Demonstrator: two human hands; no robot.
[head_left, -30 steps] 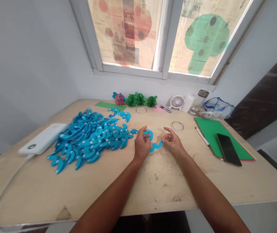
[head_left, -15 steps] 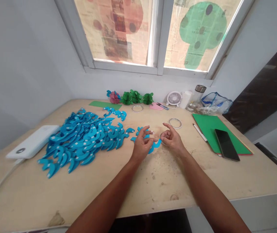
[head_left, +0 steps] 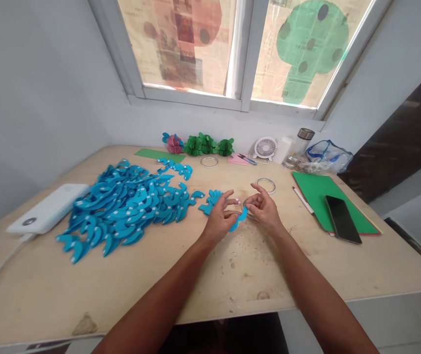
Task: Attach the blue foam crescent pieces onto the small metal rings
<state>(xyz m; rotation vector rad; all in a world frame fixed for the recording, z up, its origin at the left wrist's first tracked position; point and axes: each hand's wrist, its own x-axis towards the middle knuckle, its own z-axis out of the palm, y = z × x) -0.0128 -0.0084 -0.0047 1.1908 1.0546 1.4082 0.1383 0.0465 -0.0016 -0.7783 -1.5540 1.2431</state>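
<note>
A curved blue paper piece (head_left: 235, 225) is stretched between my two hands above the table. My left hand (head_left: 218, 219) pinches its near end between thumb and finger, the other fingers raised. At the piece's upper right end, my right hand (head_left: 265, 209) pinches too, index finger lifted. A small white bit (head_left: 237, 201) shows by a left fingertip. Some thin grey edge lies beside the right fingers, too small to make out. Just behind my left hand sits a cluster of blue paper pieces (head_left: 209, 200). Further left spreads a big pile of similar curved blue pieces (head_left: 129, 206) with white squares.
Two metal rings, one (head_left: 209, 162) at the back and another (head_left: 266, 185) behind my right hand, lie on the table (head_left: 151, 290). On the right are green sheets (head_left: 312, 196), a phone (head_left: 342, 219) and a pen (head_left: 302, 199). A white power bank (head_left: 50, 209) lies left.
The blue piece now hangs at a steeper tilt between my hands. Both hands keep their pinch and have shifted only slightly; the camera view has moved a little.
</note>
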